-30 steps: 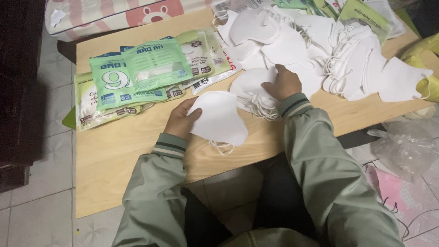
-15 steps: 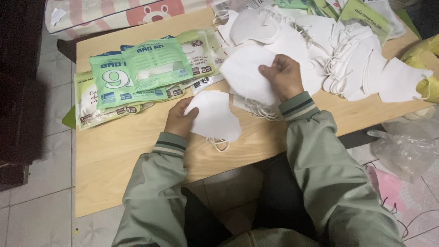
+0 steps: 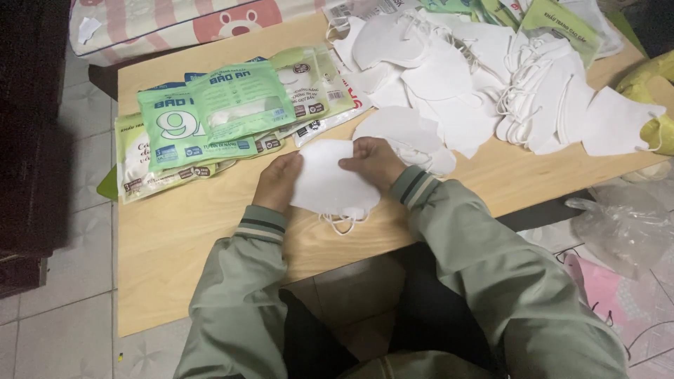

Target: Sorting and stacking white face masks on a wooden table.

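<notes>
White masks (image 3: 330, 184), small stack, lie on wooden table (image 3: 196, 224) w/ my left hand (image 3: 277, 181) & right hand (image 3: 375, 163) pinching opposite edges; green packets (image 3: 210, 119) just left, loose mask pile (image 3: 477, 84) behind.

A fanned stack of flat rectangular green packets (image 3: 210, 123) lies near the bench's (image 3: 196, 231) left edge (mint green on top, paler yellow-green ones beneath), with white-and-clear packets (image 3: 316, 91) overlapping to their right. At the far right corner lie more flat packets (image 3: 562, 21), light green, partly tucked among the loose white pieces.
</notes>
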